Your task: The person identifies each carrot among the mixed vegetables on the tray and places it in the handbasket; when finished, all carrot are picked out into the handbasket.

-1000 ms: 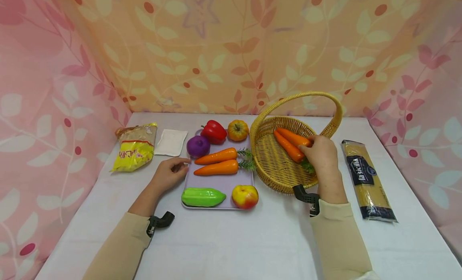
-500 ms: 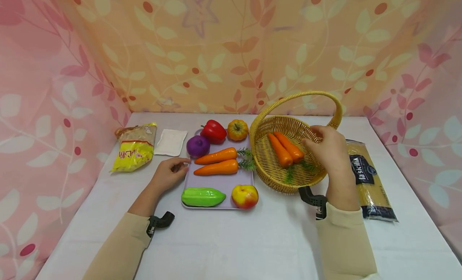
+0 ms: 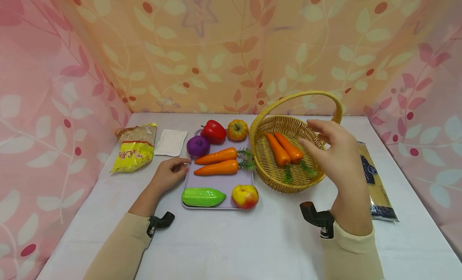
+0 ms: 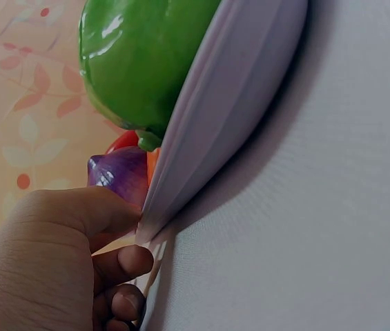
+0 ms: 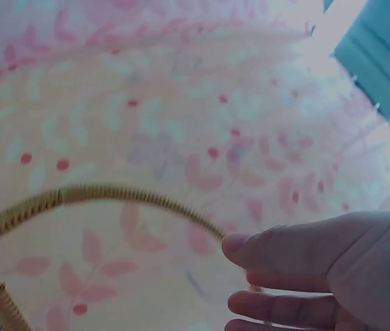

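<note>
In the head view my right hand (image 3: pixel 339 155) hovers over the right rim of a wicker basket (image 3: pixel 258 169), thumb and fingers spread with nothing between them. Two orange carrots (image 3: pixel 278 149) lie side by side in the basket, green tops towards me. In the right wrist view the thumb overlaps the basket's arched handle (image 5: pixel 132 194). My left hand (image 3: pixel 168 175) rests at the left edge of a lilac tray (image 3: pixel 216 181), fingers loosely bent, tips right at the rim (image 4: pixel 188 117). On the tray lie two more carrots (image 3: pixel 216 167), a purple onion (image 3: pixel 198 147) and a red bell pepper (image 3: pixel 214 132).
The tray also bears a small pumpkin (image 3: pixel 238 130), a green ridged vegetable (image 3: pixel 203 197) and a peach (image 3: pixel 245 196). Left of it are a yellow bag (image 3: pixel 134 148) and a white square packet (image 3: pixel 171 143). A spaghetti pack (image 3: pixel 377 187) lies right, partly behind my right hand.
My right hand has let go of a carrot, which now lies beside the other in the basket, and has drawn back up to the right. My left hand has stayed put.
</note>
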Motion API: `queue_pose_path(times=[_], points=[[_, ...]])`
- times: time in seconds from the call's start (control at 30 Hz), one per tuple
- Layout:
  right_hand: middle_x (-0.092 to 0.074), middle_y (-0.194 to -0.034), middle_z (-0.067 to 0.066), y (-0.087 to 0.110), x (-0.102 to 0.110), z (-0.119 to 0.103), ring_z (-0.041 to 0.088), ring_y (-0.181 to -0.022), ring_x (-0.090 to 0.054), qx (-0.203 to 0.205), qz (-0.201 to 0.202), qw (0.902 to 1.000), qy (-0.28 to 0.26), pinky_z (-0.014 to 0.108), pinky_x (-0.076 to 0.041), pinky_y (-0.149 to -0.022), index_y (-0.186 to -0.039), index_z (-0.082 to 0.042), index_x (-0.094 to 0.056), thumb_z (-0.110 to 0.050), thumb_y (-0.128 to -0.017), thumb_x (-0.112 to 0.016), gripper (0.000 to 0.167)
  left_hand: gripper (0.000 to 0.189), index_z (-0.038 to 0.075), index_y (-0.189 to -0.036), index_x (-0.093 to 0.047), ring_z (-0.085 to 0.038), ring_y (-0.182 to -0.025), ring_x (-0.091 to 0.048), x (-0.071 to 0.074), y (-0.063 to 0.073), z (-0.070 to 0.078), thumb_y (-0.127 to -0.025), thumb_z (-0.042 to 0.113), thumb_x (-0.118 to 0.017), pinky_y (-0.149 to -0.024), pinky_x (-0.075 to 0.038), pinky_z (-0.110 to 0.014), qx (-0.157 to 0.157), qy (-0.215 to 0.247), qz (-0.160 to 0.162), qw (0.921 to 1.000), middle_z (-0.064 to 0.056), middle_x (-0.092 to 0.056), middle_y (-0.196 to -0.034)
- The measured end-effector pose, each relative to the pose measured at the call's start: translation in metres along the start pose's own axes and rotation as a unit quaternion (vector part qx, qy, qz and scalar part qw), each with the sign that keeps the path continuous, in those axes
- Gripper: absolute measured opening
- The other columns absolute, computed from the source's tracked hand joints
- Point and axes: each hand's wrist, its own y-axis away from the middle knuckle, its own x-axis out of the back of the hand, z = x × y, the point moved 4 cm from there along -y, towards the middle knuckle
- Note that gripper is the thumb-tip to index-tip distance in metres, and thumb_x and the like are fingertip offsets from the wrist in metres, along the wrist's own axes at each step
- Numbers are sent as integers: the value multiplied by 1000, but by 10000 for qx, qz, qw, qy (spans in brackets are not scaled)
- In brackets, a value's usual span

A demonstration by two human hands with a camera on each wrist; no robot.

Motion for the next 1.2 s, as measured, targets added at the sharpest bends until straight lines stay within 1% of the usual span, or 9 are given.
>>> queue_pose_path(times=[0.17, 0.37, 0.5, 0.7, 0.9, 0.93, 1.03, 1.1, 1.2], points=[[-67, -124, 5, 17, 4, -27, 23, -114, -62, 1013, 210, 9939, -385, 13, -43, -97, -130, -6, -69, -5, -84, -84, 49, 24, 11, -120, -76, -21, -82, -52, 0, 0, 0, -96, 11, -72, -70, -43, -26, -26, -3, -18, 10000, -4, -62, -92], [-69, -123, 5, 32, -3, -52, 23, -111, -64, 1883, 119, 9807, -516, 16, -44, -97, -128, -7, -70, 1, -77, -88, 55, 24, 12, -119, -76, -22, -83, -53, 0, 1, -1, -96, 12, -72, -70, -43, -27, -27, 7, -25, 10000, -4, -62, -92], [-68, -125, 5, 39, -16, -67, 22, -114, -63, 2207, -185, 9728, -675, 19, -45, -99, -128, -5, -70, -1, -76, -89, 55, 24, 12, -119, -76, -22, -83, -53, 0, 1, -1, -96, 13, -72, -70, -44, -28, -20, -6, -44, 10000, -4, -62, -92], [-66, -130, 0, 45, -49, -84, 17, -123, -59, 2312, -871, 9667, -663, 36, -49, -102, -132, -9, -68, -16, -84, -87, 53, 25, 12, -119, -76, -22, -82, -53, 0, 0, 0, -95, 13, -72, -70, -43, -28, -69, -22, -22, 10000, -4, -62, -92], [-65, -129, 1, 48, -92, -91, 16, -119, -61, 2380, -1557, 9566, -640, 35, -51, -99, -132, -8, -66, -21, -87, -84, 50, 24, 11, -119, -76, -22, -81, -52, 0, 0, -2, -95, 12, -72, -69, -42, -29, -89, -2, -39, 10000, -4, -61, -89], [-65, -128, 1, 47, -100, -90, 16, -115, -62, 2310, -1678, 9567, -571, 34, -52, -97, -132, -8, -67, -21, -87, -84, 50, 24, 11, -119, -76, -22, -81, -52, 0, 0, -2, -95, 11, -72, -69, -42, -28, -99, -9, -28, 9999, -4, -61, -89], [-64, -130, -1, 45, -123, -87, 16, -115, -62, 1893, -2135, 9580, -274, 35, -52, -96, -133, -11, -67, -24, -88, -83, 49, 24, 11, -118, -76, -22, -80, -52, 0, 0, -1, -95, 11, -72, -68, -42, -28, -105, 4, -14, 9999, -4, -61, -88], [-63, -131, -1, 42, -138, -82, 17, -117, -60, 1568, -2436, 9571, -82, 36, -51, -98, -135, -14, -66, -26, -90, -82, 49, 24, 11, -118, -76, -22, -80, -52, 1, 0, -1, -95, 10, -72, -68, -42, -28, -96, 3, -7, 10000, -4, -61, -88], [-62, -134, 3, 35, -158, -72, 21, -124, -57, 1244, -2656, 9560, 124, 41, -47, -103, -137, -14, -65, -27, -91, -81, 50, 24, 12, -119, -76, -22, -80, -52, 1, 0, 0, -95, 11, -72, -68, -42, -29, -46, 7, -33, 10000, -4, -60, -88]])
